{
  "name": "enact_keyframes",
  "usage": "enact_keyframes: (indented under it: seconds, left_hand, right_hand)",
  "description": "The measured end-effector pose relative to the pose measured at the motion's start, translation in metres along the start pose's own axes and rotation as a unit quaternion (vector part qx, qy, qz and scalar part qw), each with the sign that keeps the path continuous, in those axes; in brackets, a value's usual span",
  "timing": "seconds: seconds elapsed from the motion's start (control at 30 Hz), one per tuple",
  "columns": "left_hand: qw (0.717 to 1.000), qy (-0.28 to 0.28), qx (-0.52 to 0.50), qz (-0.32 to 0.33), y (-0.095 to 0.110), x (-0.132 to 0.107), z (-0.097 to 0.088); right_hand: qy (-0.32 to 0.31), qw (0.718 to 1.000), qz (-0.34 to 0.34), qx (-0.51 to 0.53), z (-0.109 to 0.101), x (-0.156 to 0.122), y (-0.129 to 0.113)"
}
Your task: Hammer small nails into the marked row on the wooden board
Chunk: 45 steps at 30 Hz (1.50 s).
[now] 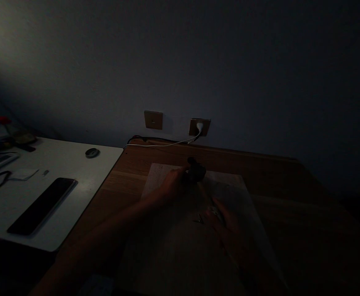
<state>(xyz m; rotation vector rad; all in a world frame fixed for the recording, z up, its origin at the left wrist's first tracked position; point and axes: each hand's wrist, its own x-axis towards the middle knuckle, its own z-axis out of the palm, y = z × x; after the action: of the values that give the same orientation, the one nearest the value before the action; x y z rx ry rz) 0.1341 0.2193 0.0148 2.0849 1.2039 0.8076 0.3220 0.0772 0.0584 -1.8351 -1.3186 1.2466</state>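
Kinda chunky dark head (198, 170) and pale handle (205, 195) on this hammer (197, 174); right hand (226, 224) curled round it, left hand (174, 183) at the head, grip too dim to tell.

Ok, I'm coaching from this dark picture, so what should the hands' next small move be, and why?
Perhaps move the left hand from the head of the hammer to what look like nails and pick one up. The right hand seems to hold the handle already, and those nails lie on the board, close beside the right hand.
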Motion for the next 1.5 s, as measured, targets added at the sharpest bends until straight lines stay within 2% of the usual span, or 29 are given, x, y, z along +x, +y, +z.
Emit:
enact_keyframes:
  seconds: [0.23, 0.43, 0.63, 0.7, 0.77, 0.83, 0.87, 0.9, 0.97, 1.07, 1.17, 1.27, 1.33, 1.4, 1.5]
  left_hand:
    - [1.000, 0.020, -0.012, 0.006, -0.001, 0.000, 0.003]
    - [1.000, 0.007, -0.024, 0.017, -0.002, -0.001, 0.002]
    - [1.000, 0.001, -0.011, 0.017, -0.002, 0.000, 0.000]
    - [1.000, 0.002, 0.009, 0.017, 0.000, -0.004, -0.004]
    - [0.999, 0.005, 0.036, 0.016, 0.007, -0.011, -0.011]
    - [0.997, -0.027, 0.065, 0.042, 0.018, -0.023, -0.018]
    - [0.992, -0.062, 0.087, 0.070, 0.025, -0.031, -0.020]
    - [0.982, -0.104, 0.114, 0.110, 0.033, -0.039, -0.022]
    - [0.947, -0.155, 0.201, 0.199, 0.050, -0.055, -0.021]
    - [0.888, -0.149, 0.318, 0.299, 0.069, -0.075, -0.012]
    - [0.858, -0.129, 0.365, 0.337, 0.080, -0.085, 0.001]
    - [0.851, -0.123, 0.376, 0.345, 0.085, -0.089, 0.011]
    - [0.852, -0.118, 0.371, 0.349, 0.084, -0.089, 0.014]
    - [0.858, -0.120, 0.357, 0.350, 0.079, -0.085, 0.010]
    - [0.879, -0.127, 0.318, 0.333, 0.064, -0.070, -0.005]
  right_hand:
    - [0.001, 1.000, -0.031, 0.001, -0.002, 0.000, 0.002]
    - [0.006, 1.000, 0.016, 0.011, 0.000, -0.002, 0.002]
    - [-0.018, 1.000, 0.004, 0.024, -0.002, -0.005, 0.002]
    - [-0.004, 1.000, -0.001, 0.007, -0.010, -0.010, 0.008]
    - [0.037, 0.999, -0.012, -0.016, -0.020, -0.018, 0.020]
    - [0.081, 0.996, -0.001, -0.033, -0.029, -0.027, 0.035]
    - [0.088, 0.995, 0.019, -0.037, -0.033, -0.032, 0.042]
    - [0.091, 0.994, 0.042, -0.038, -0.036, -0.036, 0.049]
    - [0.098, 0.992, 0.074, -0.037, -0.040, -0.042, 0.060]
    - [0.118, 0.990, 0.069, -0.033, -0.043, -0.043, 0.068]
    - [0.110, 0.992, 0.049, -0.024, -0.042, -0.040, 0.069]
    - [0.118, 0.992, 0.036, -0.020, -0.038, -0.041, 0.068]
    - [0.110, 0.992, 0.051, -0.019, -0.035, -0.042, 0.067]
    - [0.098, 0.992, 0.073, -0.018, -0.034, -0.044, 0.067]
    - [0.103, 0.992, 0.071, -0.029, -0.038, -0.044, 0.068]
